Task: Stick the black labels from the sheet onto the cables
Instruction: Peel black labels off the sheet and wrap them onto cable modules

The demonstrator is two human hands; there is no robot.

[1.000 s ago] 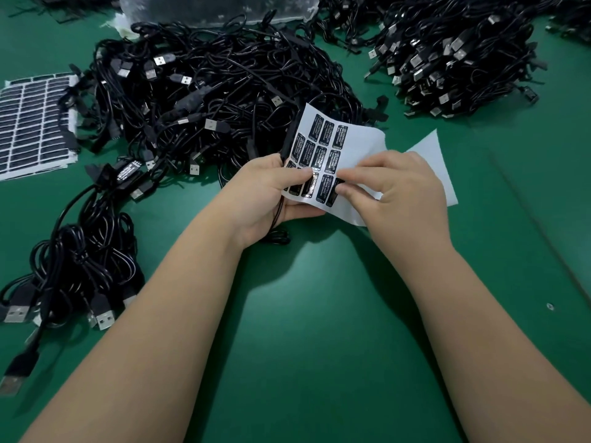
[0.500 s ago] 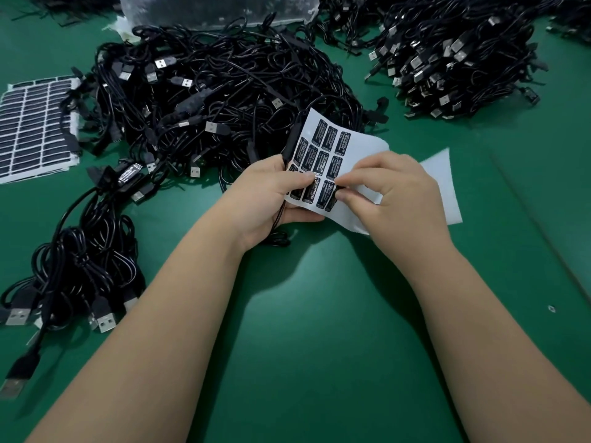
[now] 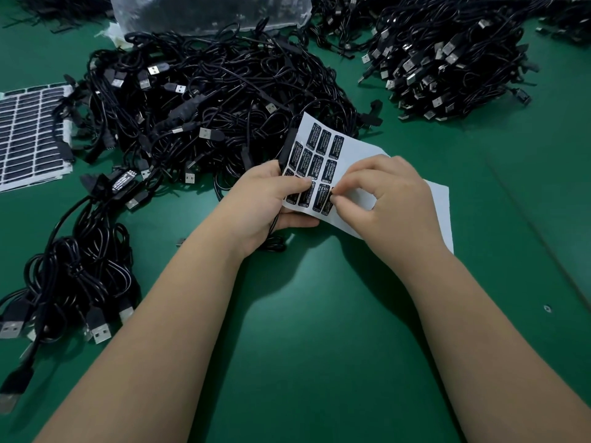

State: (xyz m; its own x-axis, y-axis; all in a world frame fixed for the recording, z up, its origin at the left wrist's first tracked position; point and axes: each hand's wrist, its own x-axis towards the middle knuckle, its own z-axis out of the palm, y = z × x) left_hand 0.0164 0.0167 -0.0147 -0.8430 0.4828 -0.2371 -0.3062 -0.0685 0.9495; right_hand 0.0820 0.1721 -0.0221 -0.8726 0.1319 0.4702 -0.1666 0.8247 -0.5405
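Observation:
A white label sheet point(image 3: 358, 155) with several black labels point(image 3: 323, 164) printed in white is held up over the green table. My left hand point(image 3: 271, 199) grips the sheet's left edge together with a black cable point(image 3: 287, 145), thumb on top of the sheet. My right hand point(image 3: 383, 199) pinches the corner of one black label point(image 3: 328, 203) at the sheet's lower right with thumb and forefinger. The cable's cord hangs below my left palm.
A big heap of black USB cables point(image 3: 208, 107) lies behind my left hand, another pile point(image 3: 447, 59) at the back right. A small bundle point(image 3: 76, 276) with a labelled cable point(image 3: 123, 183) lies at left. A second label sheet point(image 3: 28, 139) is at far left, a plastic bag point(image 3: 208, 11) at the back.
The sheet has tilted up a little. My right thumb and forefinger have closed on the corner of a label at the sheet's lower right. My left hand stays put.

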